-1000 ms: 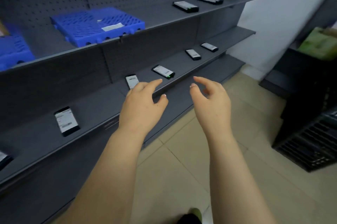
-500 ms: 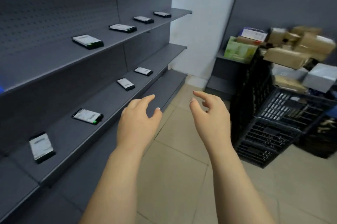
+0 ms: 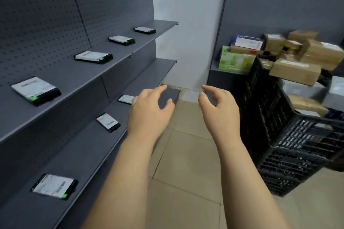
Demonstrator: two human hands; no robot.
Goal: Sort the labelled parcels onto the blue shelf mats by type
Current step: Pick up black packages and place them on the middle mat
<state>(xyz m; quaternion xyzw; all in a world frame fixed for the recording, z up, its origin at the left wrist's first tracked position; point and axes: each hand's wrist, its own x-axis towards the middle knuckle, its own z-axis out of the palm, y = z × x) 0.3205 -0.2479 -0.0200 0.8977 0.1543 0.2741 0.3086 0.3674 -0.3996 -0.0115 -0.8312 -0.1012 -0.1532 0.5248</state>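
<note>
Parcels [image 3: 295,71] heaped right of right hand [image 3: 219,111], both hands empty

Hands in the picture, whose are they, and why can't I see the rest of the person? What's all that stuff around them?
The camera sits on the person's head and looks forward and down, so you see only their arms reaching out. The left hand and the right hand are both empty, with fingers loosely bent, held out in the air over the tiled floor. On the left stands a grey shelf unit. Flat little tags with white labels lie spaced along its shelves. On the right are black plastic crates, and piled above them are brown cardboard parcels. Those are the things to sort. No blue mats show in this picture.
</note>
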